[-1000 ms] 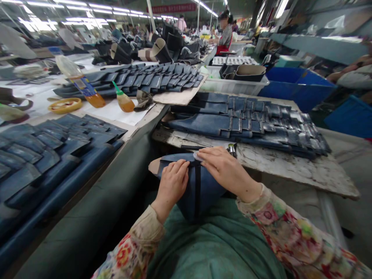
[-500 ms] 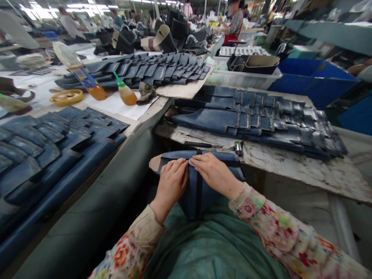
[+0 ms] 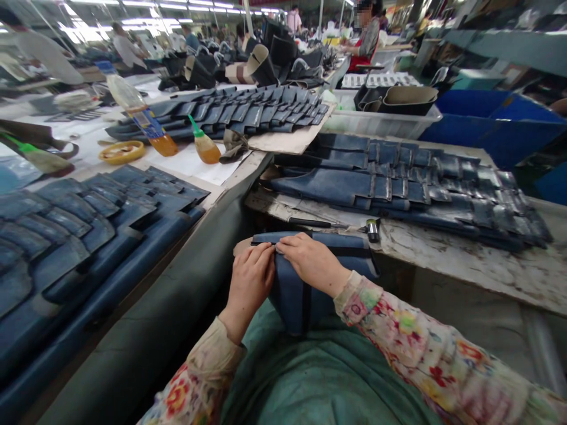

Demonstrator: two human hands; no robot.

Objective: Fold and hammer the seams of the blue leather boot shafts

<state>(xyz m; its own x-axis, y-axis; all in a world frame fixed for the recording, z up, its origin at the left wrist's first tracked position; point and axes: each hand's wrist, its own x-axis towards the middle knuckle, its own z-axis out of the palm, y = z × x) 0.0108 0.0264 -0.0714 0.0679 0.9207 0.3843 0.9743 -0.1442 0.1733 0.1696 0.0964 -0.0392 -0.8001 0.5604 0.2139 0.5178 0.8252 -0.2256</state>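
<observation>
A blue leather boot piece [image 3: 287, 295] with dark strips lies across my lap, its pale tip at the left. My left hand [image 3: 252, 268] is closed on the upper edge near that tip, thumb below and fingers over the top. Right beside it, my right hand [image 3: 310, 260] presses its bunched fingertips onto the same edge. Something small and pale shows under those fingertips; I cannot make out what it is. Beyond the piece, a hammer [image 3: 372, 229] with a black handle rests at the bench edge.
Overlapping blue leather pieces [image 3: 398, 183] cover the right bench, with more stacked at the left [image 3: 88, 218]. A bottle of amber liquid [image 3: 155, 127], a green-tipped squeeze bottle [image 3: 206, 144] and a yellow dish [image 3: 121, 153] stand behind. Blue bins [image 3: 500, 124] are at right; people work farther back.
Both hands have slid a little left along the edge of the boot piece, toward its pale tip. The surroundings have shifted slightly right as the camera turned.
</observation>
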